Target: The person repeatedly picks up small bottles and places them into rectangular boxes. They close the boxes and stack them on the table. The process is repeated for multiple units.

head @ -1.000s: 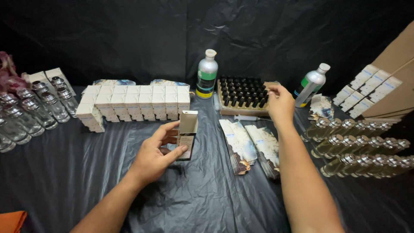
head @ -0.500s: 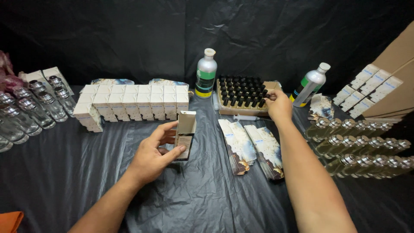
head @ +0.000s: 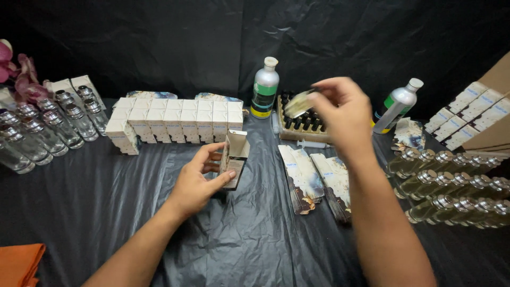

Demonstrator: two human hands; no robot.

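My right hand pinches a small bottle above the tray; my left grips the open box. A loose pinch could drop the bottle, or I might miss the box mouth.

White boxes sat in rows on black-sheeted surface; two silver bottles at back; orange cloth, poss. folded, btm left.
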